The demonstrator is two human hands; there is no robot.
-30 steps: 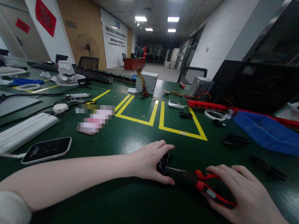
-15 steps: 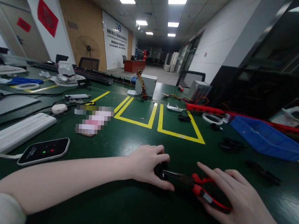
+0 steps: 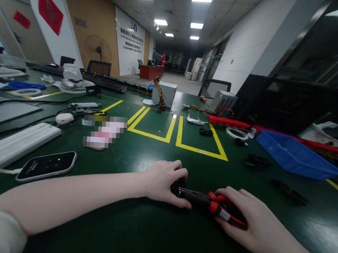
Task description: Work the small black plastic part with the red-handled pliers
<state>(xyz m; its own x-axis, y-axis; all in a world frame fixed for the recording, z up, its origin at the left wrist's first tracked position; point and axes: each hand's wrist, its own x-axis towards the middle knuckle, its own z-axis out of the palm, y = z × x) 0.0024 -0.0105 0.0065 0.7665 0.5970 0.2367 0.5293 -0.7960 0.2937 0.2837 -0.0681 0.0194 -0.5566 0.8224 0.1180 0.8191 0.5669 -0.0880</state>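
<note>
My left hand (image 3: 165, 183) is closed around a small black part (image 3: 176, 187), mostly hidden by the fingers, so its kind does not show. My right hand (image 3: 249, 219) grips long-nose pliers (image 3: 217, 209) by their red and black handles. The jaws of the pliers point left and their tips meet the black part at my left thumb and fingers. Both hands are low over the green table (image 3: 117, 218), near its front edge.
A blue bin (image 3: 296, 155) and loose black parts (image 3: 289, 192) lie to the right. Yellow tape (image 3: 201, 152) marks the table ahead. A power supply (image 3: 168, 95) stands at the back. On the left are a black device (image 3: 47, 167) and a white power strip (image 3: 21, 144).
My right hand has moved slightly left and its fingers, the index one outstretched before, have wrapped round the pliers' handles. My left hand still holds the black part. The view has shifted slightly.
</note>
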